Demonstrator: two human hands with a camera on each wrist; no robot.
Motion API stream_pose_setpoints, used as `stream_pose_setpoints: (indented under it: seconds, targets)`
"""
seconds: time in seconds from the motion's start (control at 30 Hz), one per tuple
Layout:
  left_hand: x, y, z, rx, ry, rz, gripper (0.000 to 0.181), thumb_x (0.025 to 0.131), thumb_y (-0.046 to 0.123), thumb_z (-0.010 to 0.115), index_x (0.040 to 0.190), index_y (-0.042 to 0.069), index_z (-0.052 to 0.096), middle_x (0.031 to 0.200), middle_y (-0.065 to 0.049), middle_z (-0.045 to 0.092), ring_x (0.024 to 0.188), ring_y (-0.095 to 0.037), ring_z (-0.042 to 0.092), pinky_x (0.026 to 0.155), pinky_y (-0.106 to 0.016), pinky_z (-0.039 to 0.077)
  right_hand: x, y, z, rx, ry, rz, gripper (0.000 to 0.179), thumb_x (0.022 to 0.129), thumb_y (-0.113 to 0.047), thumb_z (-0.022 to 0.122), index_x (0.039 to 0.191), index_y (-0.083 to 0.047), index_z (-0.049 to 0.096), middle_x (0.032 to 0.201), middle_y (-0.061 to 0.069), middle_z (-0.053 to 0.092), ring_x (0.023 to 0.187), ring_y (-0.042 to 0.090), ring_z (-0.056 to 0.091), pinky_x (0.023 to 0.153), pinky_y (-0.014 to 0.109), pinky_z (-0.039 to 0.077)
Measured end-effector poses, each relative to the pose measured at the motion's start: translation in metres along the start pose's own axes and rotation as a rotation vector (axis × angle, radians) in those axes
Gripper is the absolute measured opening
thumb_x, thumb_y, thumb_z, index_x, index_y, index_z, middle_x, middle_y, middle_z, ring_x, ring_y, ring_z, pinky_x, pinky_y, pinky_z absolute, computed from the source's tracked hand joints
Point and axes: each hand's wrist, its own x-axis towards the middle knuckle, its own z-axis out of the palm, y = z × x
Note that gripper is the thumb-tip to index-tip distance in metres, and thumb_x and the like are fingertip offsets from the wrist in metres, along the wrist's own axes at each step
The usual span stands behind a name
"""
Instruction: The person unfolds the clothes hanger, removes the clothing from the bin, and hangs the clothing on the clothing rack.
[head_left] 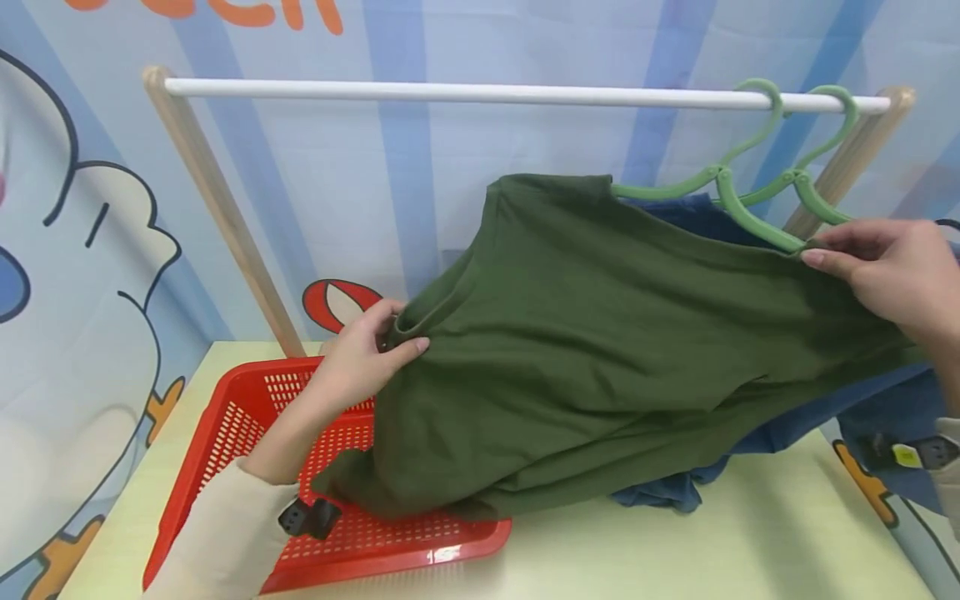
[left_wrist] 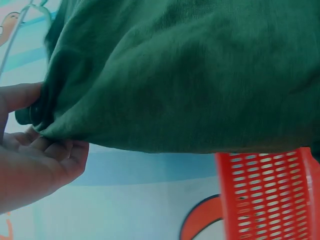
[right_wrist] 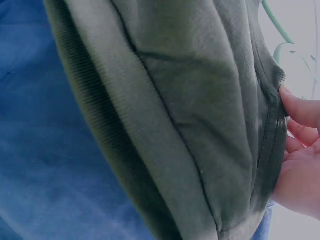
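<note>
A dark green shirt (head_left: 585, 333) is spread sideways between both hands. My left hand (head_left: 367, 354) pinches its left edge beside an opening in the cloth, thumb in front; the left wrist view shows the fabric bunched between thumb and fingers. My right hand (head_left: 903, 271) pinches the neckline edge, right by the lower end of a green hanger's (head_left: 723, 177) right arm. That hanger hooks over the white rod (head_left: 465, 92), and its left arm goes into the shirt's neckline. In the right wrist view, the fingers (right_wrist: 302, 112) hold the stitched edge.
Behind the shirt, a blue garment (head_left: 795, 421) hangs from a second green hanger (head_left: 797, 177) at the rod's right end. A red perforated basket (head_left: 247, 375) stands on the pale table (head_left: 750, 533), partly under the shirt. Wooden posts (head_left: 225, 208) support the rod in front of a printed backdrop.
</note>
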Motion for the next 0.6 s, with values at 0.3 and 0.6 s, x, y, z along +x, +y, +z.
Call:
stream_pose_setpoints:
  seconds: [0.3, 0.6]
  targets:
    - [0.005, -0.021, 0.010, -0.019, -0.068, -0.079, 0.037, 0.089, 0.021, 0.060, 0.121, 0.006, 0.047, 0.103, -0.013, 0.060, 0.094, -0.024, 0.056, 0.078, -0.038, 0.047, -0.001, 0.017, 0.011, 0.085, 0.002, -0.011, 0.045, 0.089, -0.042, 0.055, 0.115, -0.006, 0.061, 0.100, 0.000, 0.057, 0.077, 0.003, 0.050, 0.063, 0.023, 0.041]
    - [0.007, -0.037, 0.017, -0.068, -0.114, -0.126, 0.036, 0.091, 0.014, 0.056, 0.123, 0.003, 0.043, 0.102, -0.015, 0.057, 0.090, -0.026, 0.057, 0.076, -0.036, 0.047, -0.019, 0.001, 0.014, 0.257, 0.078, -0.074, 0.034, 0.085, -0.026, 0.065, 0.117, -0.014, 0.063, 0.095, -0.012, 0.059, 0.078, -0.006, 0.053, 0.064, 0.007, 0.039]
